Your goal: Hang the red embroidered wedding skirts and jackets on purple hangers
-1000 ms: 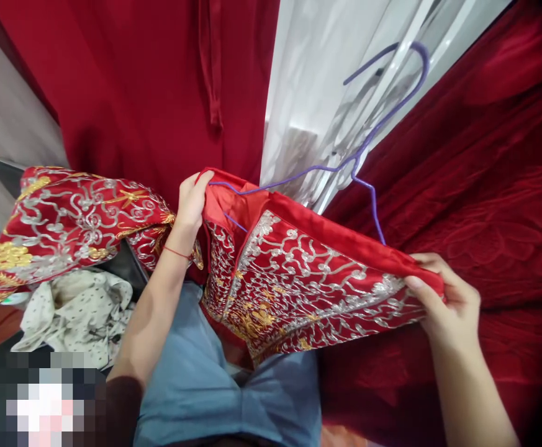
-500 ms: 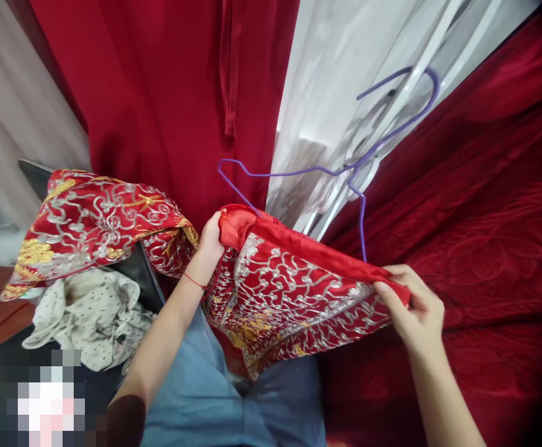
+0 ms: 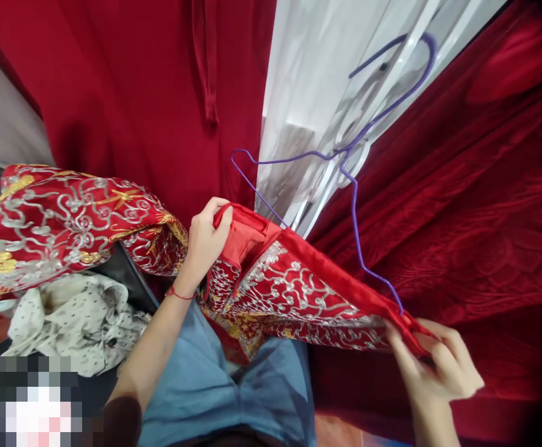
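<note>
A red skirt-like garment (image 3: 298, 292) with silver and gold embroidery hangs between my hands, its plain red satin band along the top. My left hand (image 3: 208, 239) is closed on the left end of that band, where the lining shows. At the other end, my right hand (image 3: 438, 357) pinches the band, with the fingertips partly behind the cloth. A purple wire hanger (image 3: 293, 158) reaches down into the top of the garment, its lower bar hidden inside. The hanger's hook lies at a white metal rail.
Red cloth hangs behind (image 3: 149, 93), and dark red patterned drapery (image 3: 498, 230) fills the right side. More embroidered red cloth (image 3: 75, 217) lies over a dark chair at left, above a spotted white cloth (image 3: 75, 323). White rails (image 3: 392, 81) run diagonally behind the hanger.
My right hand has moved right and down, stretching the band wider. The hanger's right shoulder has bent outward and its left end sits deeper behind the band. The view has shifted slightly.
</note>
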`<state>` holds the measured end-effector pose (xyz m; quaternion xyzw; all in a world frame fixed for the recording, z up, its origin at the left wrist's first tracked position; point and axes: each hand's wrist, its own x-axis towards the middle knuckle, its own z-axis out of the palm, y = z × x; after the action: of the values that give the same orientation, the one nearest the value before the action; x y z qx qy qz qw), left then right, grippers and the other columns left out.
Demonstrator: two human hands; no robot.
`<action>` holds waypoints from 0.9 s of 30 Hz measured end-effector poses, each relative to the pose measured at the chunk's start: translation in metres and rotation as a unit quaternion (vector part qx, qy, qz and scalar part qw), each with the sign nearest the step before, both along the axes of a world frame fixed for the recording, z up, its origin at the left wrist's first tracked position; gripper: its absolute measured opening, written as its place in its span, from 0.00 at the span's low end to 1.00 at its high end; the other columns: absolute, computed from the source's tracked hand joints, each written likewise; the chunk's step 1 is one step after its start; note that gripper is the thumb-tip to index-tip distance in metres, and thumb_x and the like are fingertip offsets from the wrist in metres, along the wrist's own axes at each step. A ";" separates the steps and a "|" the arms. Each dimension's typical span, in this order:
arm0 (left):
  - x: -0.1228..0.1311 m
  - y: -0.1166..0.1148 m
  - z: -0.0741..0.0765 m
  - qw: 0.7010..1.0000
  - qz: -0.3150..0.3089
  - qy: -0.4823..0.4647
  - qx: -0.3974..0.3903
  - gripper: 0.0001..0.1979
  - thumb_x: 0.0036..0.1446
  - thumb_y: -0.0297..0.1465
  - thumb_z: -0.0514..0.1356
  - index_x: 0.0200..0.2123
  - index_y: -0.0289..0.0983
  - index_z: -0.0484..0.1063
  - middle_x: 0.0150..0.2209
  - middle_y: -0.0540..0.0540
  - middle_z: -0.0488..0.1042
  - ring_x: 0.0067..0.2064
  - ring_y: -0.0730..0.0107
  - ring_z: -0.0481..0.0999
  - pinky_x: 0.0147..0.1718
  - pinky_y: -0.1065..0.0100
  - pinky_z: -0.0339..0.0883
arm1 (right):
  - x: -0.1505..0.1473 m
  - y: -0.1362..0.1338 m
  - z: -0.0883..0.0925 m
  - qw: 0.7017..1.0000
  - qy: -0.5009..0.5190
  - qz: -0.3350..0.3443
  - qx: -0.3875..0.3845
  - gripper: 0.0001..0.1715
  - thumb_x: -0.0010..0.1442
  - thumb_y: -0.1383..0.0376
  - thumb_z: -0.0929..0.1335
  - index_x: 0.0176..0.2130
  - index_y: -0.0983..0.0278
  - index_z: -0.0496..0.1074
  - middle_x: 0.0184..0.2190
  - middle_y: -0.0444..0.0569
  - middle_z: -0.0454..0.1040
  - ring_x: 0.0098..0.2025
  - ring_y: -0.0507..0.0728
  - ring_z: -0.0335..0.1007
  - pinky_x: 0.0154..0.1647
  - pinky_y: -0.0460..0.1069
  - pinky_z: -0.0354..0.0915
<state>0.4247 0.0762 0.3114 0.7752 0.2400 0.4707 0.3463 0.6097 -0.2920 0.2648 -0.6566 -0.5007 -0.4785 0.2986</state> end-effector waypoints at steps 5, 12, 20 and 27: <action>-0.048 0.001 0.011 0.969 -0.020 0.247 0.010 0.09 0.61 0.38 0.56 0.39 0.44 0.73 0.34 0.49 0.78 0.36 0.61 0.76 0.39 0.64 0.66 | -0.035 -0.006 -0.002 0.988 0.062 0.112 -0.089 0.13 0.51 0.74 0.76 0.28 0.63 0.69 0.30 0.47 0.77 0.26 0.54 0.75 0.25 0.48 0.71; -0.065 -0.027 0.026 0.852 -0.377 0.332 0.144 0.49 0.39 0.51 0.71 0.64 0.41 0.61 0.64 0.37 0.65 0.64 0.51 0.64 0.60 0.59 0.60 | -0.085 0.042 0.007 0.951 0.092 0.229 -0.184 0.07 0.59 0.72 0.69 0.30 0.62 0.72 0.31 0.50 0.78 0.25 0.52 0.71 0.24 0.48 0.66; -0.038 -0.031 -0.002 0.752 -0.230 0.606 0.119 0.16 0.58 0.41 0.57 0.41 0.39 0.80 0.41 0.38 0.82 0.44 0.49 0.81 0.41 0.59 0.70 | -0.092 0.075 0.014 0.964 0.170 0.166 -0.120 0.09 0.57 0.73 0.72 0.31 0.61 0.69 0.30 0.47 0.75 0.27 0.51 0.70 0.29 0.46 0.66; -0.062 -0.002 0.004 0.821 -0.141 0.534 0.147 0.13 0.58 0.31 0.54 0.38 0.42 0.79 0.40 0.42 0.82 0.43 0.57 0.81 0.43 0.64 0.69 | -0.085 0.105 -0.005 0.753 0.517 0.394 -0.100 0.26 0.54 0.54 0.75 0.43 0.56 0.59 0.32 0.45 0.74 0.29 0.54 0.73 0.28 0.48 0.69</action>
<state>0.3628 0.0738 0.3150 0.9721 0.2036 -0.0412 0.1088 0.5243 -0.1874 0.2594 -0.5745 -0.5297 0.1469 0.6064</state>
